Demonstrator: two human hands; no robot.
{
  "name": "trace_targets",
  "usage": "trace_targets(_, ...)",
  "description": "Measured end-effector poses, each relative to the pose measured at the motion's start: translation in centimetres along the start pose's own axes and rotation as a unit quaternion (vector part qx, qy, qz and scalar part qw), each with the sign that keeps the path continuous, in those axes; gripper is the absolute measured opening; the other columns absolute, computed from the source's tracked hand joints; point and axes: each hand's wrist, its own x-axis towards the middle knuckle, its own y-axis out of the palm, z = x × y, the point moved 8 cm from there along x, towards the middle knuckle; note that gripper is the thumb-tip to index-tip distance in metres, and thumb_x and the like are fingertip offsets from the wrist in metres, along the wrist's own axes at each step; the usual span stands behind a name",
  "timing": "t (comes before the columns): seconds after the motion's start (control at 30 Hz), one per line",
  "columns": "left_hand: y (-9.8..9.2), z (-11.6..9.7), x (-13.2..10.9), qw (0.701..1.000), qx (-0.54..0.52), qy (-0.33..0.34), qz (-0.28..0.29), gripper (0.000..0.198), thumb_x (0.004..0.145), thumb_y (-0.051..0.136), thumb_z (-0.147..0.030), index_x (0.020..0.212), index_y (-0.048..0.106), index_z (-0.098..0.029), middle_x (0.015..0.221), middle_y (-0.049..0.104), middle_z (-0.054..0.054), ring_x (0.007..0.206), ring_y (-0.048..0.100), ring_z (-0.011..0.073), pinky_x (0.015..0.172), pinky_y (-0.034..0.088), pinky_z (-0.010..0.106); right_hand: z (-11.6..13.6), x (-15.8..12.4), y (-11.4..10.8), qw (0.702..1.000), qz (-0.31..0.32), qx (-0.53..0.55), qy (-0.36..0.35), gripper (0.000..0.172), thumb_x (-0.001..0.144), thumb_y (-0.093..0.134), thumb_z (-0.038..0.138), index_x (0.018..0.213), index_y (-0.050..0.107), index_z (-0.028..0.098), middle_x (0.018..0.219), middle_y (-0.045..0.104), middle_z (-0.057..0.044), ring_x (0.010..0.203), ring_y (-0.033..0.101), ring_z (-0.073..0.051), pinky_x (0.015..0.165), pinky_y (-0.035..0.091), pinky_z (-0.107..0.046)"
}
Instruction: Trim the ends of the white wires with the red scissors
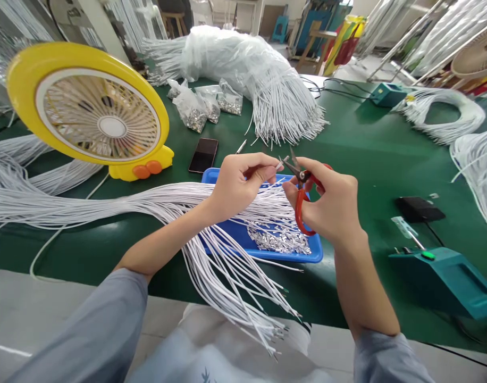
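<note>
My left hand [243, 181] pinches a white cable near its end, above a blue tray [231, 234]. In my right hand [331, 205] is a pair of red-handled scissors [301, 205], their blades parted and pointing at the cable's tip. Whether the blades touch the cable is hard to tell. A long bundle of white cables [164, 199] runs from the left under my left forearm; part lies across the tray, part hangs over the table's front edge. Small silvery metal pieces [281, 238] are heaped in the tray.
A yellow fan [111, 125] stands at the left. Behind the tray lie a phone [203, 155], bags of metal parts [198, 109] and a plastic-wrapped cable bundle [243, 69]. At right are a green device [446, 276], a black box [419, 209] and coiled cables [446, 114].
</note>
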Motion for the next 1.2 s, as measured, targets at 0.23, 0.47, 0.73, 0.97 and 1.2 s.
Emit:
trace_targets(0.23, 0.4, -0.29, -0.16, 0.999, 0.025, 0.0, 0.029, 0.016, 0.085, 0.056, -0.007, 0.083, 0.071, -0.013, 0.066, 0.068, 0.001, 0.059, 0.06, 0.0071, 0.053, 0.047, 0.016, 0.75, -0.14, 0.33, 0.999, 0.002, -0.029, -0.036, 0.036, 0.077, 0.062, 0.031, 0.11, 0.067, 0.019, 0.073, 0.07, -0.003, 0.059, 0.059, -0.015, 0.055, 0.044, -0.028)
trace_targets(0.47, 0.46, -0.5, -0.19, 0.998, 0.049, 0.018, 0.031, 0.017, 0.086, 0.055, -0.008, 0.08, 0.07, -0.013, 0.066, 0.068, 0.001, 0.06, 0.061, 0.0076, 0.054, 0.047, 0.017, 0.65, -0.18, 0.41, 0.999, -0.004, -0.021, -0.032, 0.033, 0.077, 0.061, 0.031, 0.108, 0.067, 0.021, 0.072, 0.069, -0.002, 0.059, 0.059, -0.015, 0.055, 0.044, -0.028)
trace_targets(0.73, 0.75, -0.45, -0.25, 0.997, 0.053, 0.02, 0.046, 0.02, 0.088, 0.054, -0.012, 0.082, 0.073, -0.017, 0.069, 0.068, 0.002, 0.061, 0.059, 0.0093, 0.055, 0.047, 0.021, 0.72, -0.21, 0.57, 1.0, 0.008, 0.011, -0.027, 0.034, 0.075, 0.062, 0.029, 0.108, 0.067, 0.023, 0.073, 0.068, -0.002, 0.058, 0.057, -0.015, 0.052, 0.041, -0.028)
trace_targets(0.97, 0.74, -0.49, -0.21, 0.997, 0.062, 0.027, 0.048, 0.019, 0.087, 0.054, -0.009, 0.079, 0.07, -0.015, 0.068, 0.067, 0.002, 0.061, 0.057, 0.0088, 0.055, 0.046, 0.02, 0.72, -0.22, 0.41, 1.0, 0.011, 0.019, -0.019, 0.032, 0.076, 0.063, 0.029, 0.107, 0.068, 0.023, 0.072, 0.068, -0.002, 0.057, 0.055, -0.014, 0.052, 0.04, -0.028)
trace_targets(1.2, 0.83, -1.03, -0.28, 0.995, 0.063, 0.05, 0.051, 0.022, 0.087, 0.054, -0.011, 0.07, 0.067, -0.015, 0.066, 0.063, 0.002, 0.059, 0.053, 0.0082, 0.052, 0.041, 0.021, 1.11, -0.39, 0.43, 0.999, 0.019, 0.04, -0.013, 0.03, 0.078, 0.06, 0.028, 0.106, 0.069, 0.023, 0.068, 0.065, 0.0, 0.052, 0.049, -0.012, 0.051, 0.038, -0.027)
